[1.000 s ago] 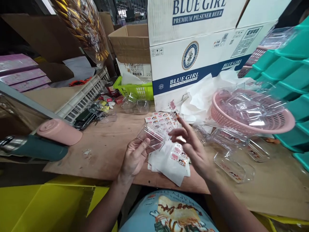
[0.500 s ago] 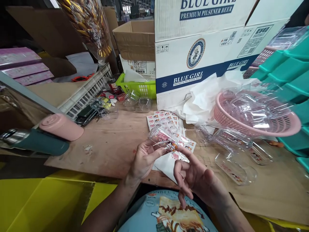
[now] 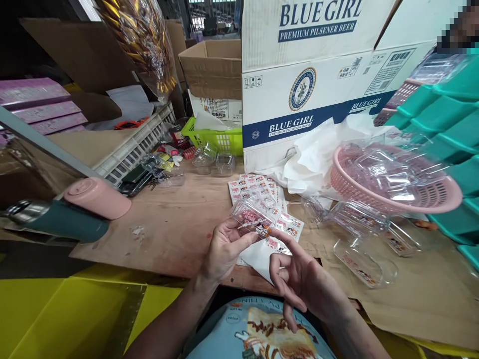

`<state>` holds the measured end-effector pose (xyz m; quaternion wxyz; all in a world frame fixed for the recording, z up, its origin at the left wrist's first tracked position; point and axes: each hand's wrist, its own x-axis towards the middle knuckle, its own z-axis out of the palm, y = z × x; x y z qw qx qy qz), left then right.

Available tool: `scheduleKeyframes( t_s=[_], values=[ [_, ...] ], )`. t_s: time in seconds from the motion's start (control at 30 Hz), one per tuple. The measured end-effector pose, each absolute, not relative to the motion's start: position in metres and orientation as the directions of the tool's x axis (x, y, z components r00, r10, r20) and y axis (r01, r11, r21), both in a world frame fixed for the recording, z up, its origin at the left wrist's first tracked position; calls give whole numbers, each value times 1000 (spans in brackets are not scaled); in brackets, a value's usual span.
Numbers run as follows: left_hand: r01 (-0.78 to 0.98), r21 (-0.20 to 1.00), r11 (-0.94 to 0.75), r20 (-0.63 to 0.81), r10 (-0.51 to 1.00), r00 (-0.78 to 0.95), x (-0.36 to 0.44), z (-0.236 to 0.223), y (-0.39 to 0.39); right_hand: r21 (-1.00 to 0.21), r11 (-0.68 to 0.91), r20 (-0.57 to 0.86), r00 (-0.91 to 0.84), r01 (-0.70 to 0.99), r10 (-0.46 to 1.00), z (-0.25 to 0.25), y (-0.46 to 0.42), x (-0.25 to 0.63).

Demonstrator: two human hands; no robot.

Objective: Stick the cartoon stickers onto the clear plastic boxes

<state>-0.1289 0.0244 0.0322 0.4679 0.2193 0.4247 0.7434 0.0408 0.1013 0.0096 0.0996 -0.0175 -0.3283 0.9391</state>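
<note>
My left hand grips a small clear plastic box between thumb and fingers. Pink lettering and a cartoon animal sticker show on the box's face. My right hand has its index finger stretched out, its tip at the sticker's right edge; the other fingers are loosely curled and hold nothing I can see. Beneath the box lie sheets of stickers with the same kind of print, and a piece of white backing paper. To the right, clear boxes with stickers rest on the table.
A pink basket holds several clear boxes. Behind stands a white beer carton, with crumpled white paper before it. Teal bins are stacked at right. A pink cup and a teal flask lie at left.
The box in my left hand has tilted slightly, so its print shows more plainly. My right index finger stays at the sticker's edge. The head view has shifted a little.
</note>
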Motion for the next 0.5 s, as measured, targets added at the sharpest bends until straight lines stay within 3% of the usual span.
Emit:
scheduleKeyframes(
  t_s=[0.5],
  values=[
    [-519,833,-191,-68,896,-438,-131,29,23,-683,-707,2,-968,-184,250,4,99,41]
  ],
)
